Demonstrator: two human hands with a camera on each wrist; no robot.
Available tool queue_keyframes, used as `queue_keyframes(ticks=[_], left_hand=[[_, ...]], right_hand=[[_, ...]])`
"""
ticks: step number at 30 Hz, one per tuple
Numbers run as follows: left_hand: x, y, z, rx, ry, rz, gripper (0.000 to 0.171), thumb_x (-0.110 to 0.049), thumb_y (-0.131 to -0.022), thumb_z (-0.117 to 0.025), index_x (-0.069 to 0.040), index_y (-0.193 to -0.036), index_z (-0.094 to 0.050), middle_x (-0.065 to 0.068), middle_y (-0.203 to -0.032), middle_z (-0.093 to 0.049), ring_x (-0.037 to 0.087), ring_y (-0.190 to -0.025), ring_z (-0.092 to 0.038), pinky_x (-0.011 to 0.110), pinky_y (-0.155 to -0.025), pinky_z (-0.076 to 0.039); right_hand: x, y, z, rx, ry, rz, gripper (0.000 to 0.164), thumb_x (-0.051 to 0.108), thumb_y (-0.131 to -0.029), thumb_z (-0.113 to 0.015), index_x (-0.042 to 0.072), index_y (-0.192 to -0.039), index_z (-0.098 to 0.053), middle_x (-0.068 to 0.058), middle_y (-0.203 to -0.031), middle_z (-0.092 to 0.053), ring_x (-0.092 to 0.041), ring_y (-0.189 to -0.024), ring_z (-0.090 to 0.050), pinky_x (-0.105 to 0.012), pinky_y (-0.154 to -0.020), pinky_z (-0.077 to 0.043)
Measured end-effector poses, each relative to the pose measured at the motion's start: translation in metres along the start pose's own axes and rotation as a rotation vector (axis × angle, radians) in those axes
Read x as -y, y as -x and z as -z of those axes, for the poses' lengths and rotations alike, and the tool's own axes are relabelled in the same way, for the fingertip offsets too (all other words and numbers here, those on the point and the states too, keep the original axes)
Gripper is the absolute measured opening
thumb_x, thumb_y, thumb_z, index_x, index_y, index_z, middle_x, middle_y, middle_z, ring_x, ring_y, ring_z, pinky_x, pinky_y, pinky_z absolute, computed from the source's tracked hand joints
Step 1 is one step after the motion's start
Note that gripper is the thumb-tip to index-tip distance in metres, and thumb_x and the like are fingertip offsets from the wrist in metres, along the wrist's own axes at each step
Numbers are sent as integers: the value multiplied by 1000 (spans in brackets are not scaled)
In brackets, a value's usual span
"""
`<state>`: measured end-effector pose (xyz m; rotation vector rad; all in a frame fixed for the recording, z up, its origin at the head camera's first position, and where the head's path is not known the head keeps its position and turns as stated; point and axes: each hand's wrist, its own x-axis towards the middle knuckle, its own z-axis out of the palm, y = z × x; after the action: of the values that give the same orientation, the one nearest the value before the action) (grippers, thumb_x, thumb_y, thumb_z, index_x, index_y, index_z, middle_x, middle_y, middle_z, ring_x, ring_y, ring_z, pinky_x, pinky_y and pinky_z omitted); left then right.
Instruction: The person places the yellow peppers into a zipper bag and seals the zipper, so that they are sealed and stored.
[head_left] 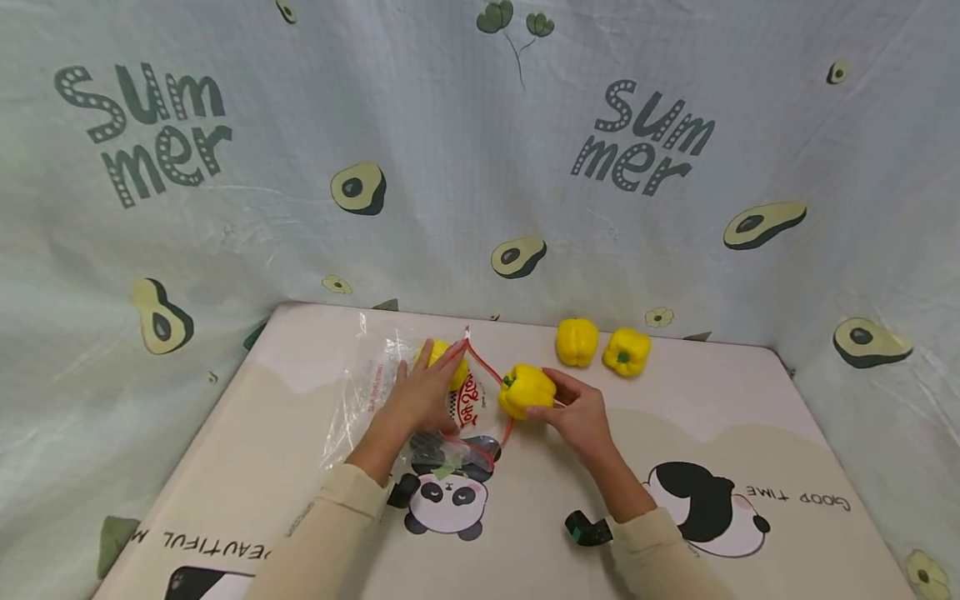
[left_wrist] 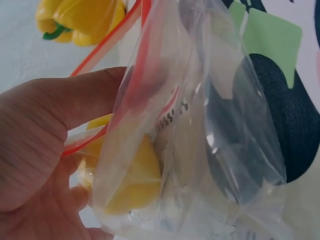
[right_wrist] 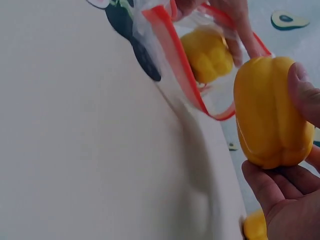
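My left hand (head_left: 422, 400) grips the clear, red-edged zip bag (left_wrist: 190, 165) by its mouth, the thumb lying over the film. One yellow bell pepper (right_wrist: 207, 54) is inside the bag, close to the left fingers. Just right of the bag's open mouth, my right hand (head_left: 581, 417) holds a second yellow bell pepper (head_left: 527, 392) between thumb and fingers. In the head view its green stem points left, toward the bag. The left palm partly hides the bagged pepper.
Two more yellow peppers stand at the back of the table, one (head_left: 577, 342) left of the other (head_left: 627, 352). Behind them rises a printed curtain (head_left: 450, 167). Panda drawings decorate the table cover (head_left: 675, 417). Dark wrist gear (head_left: 588, 529) sits by the right sleeve.
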<state>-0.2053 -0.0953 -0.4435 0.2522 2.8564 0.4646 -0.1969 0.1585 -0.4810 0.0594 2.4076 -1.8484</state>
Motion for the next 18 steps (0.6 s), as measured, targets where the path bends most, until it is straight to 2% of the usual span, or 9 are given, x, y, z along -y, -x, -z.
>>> queue_keyframes(ticks=[5,12,18], left_hand=[[-3,0,0,3,1,15,123,-27,-67,-98,-21,-167,-26,1,-176,-20,37,-165,0,71,-128,-10],[-4,1,1,22,7,30,124,-26,-67,-98,-22,-167,-26,0,-177,-20,36,-165,0,70,-128,-9],[-4,2,1,16,0,24,124,-28,-66,-98,-21,-167,-26,-1,-177,-19,36,-165,-1,70,-128,-10]], right_hand=[[5,1,-8,-16,17,14,70,14,-83,-89,10,-146,-60,-12,-149,-62,-33,-138,-61,-45,-112,-51],[8,5,-22,-51,42,-13,70,17,-82,-90,11,-146,-61,-9,-148,-63,-32,-136,-62,-44,-110,-54],[11,10,-39,-86,65,7,71,18,-81,-91,9,-145,-61,-10,-146,-65,-32,-133,-64,-46,-108,-55]])
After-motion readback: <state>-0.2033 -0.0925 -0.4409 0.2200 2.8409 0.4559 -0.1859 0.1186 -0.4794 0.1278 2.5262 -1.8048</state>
